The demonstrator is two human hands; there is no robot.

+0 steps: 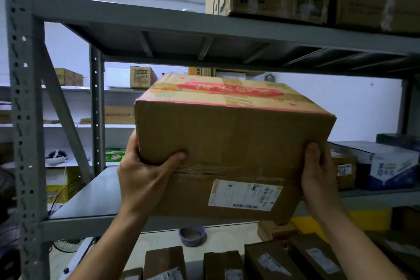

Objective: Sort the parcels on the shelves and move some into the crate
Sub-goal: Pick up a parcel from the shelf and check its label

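We log one brown carton (227, 143): red print and tape across the top, white barcode label (244, 195) low on the near side. It hangs tilted, clear of the grey shelf (91, 198), left grip (145, 175) and right grip (318, 173) clasping opposite sides. Smaller labelled parcels (268, 259) stand below.

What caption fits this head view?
Person's left hand and right hand grip a labelled cardboard parcel at the grey shelf.

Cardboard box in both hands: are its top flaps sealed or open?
Sealed. On the cardboard box, top flaps lie flat, brown tape over the seam. Left hand and right hand grip its sides.
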